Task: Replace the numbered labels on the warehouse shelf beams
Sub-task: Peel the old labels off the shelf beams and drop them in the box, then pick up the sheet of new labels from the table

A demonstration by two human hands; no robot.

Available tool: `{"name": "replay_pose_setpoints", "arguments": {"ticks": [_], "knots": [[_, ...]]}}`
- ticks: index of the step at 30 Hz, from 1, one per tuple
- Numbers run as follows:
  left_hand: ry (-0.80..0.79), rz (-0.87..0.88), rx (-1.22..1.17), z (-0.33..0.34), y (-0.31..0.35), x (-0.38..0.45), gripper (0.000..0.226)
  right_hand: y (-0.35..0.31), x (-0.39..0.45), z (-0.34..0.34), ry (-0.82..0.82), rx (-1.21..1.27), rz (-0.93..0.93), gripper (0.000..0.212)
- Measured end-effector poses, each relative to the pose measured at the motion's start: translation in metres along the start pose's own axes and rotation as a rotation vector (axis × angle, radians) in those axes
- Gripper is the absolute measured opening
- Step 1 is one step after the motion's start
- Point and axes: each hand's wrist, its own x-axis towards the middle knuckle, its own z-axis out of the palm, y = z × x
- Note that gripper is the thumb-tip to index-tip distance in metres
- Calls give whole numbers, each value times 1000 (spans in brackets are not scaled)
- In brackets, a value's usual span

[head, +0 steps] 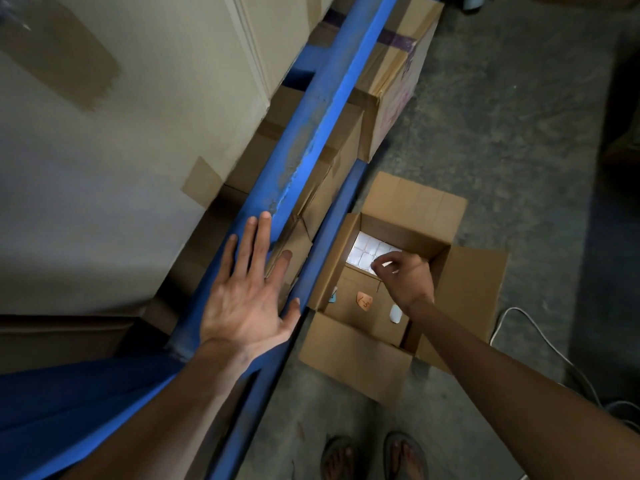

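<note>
The left hand [247, 299] lies flat on the upper blue shelf beam [311, 140], palm down, its fingers [258, 244] straight and slightly spread along the top face, the thumb hooked over the front edge of the beam. The paint on that beam is worn and scuffed just ahead of the fingertips. A second, lower blue beam [329, 237] runs parallel below it, and closed cardboard cartons [332, 161] sit on the shelf between the two. A large pale carton [114, 140] patched with brown tape fills the shelf space to the left. On the concrete floor [512, 140] beside the rack stands an open cardboard box [415, 202] with all its flaps folded outward. The right hand [405, 275] reaches down over it, its fingers curled inward with thumb and forefinger close together above a block of white packets [367, 252] in the far corner; whether they pinch anything I cannot tell. Inside the box, on a brown inner flap, lies an orange label [364, 300] with a handwritten number, with a small white label [395, 313] just to its right near the wrist and a bluish scrap [333, 295] against the left wall. A white cable [530, 327] curls across the floor to the right of the box. Two sandalled feet [374, 455] show at the bottom edge.
</note>
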Motion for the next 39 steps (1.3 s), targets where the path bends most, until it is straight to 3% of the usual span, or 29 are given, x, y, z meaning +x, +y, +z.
{"name": "replay_pose_setpoints", "arguments": {"ticks": [2,6,10,15,21,27,32,39], "knots": [[5,5,-9,1,0,1,74,-11,-12,-5,-59,140,-85,6],[0,10,-65,-6,-2,-3,80,-38,-51,-24,-90,236,-189,27],[-185,-29,-217,-26,3,-8,83,-62,-94,-53,-72,240,-227,46],[-281,26,-404,-89,33,-36,75,-92,-154,-118,-53,191,-275,56],[-374,85,-646,-186,73,-49,63,-110,-238,-213,121,175,-256,57],[-471,338,-732,-271,160,-70,35,-72,-331,-305,351,199,-115,55],[-496,591,-764,-321,267,-113,30,-9,-417,-364,533,279,9,49],[-551,865,-663,-335,427,-199,27,109,-540,-417,835,405,281,43]]}}
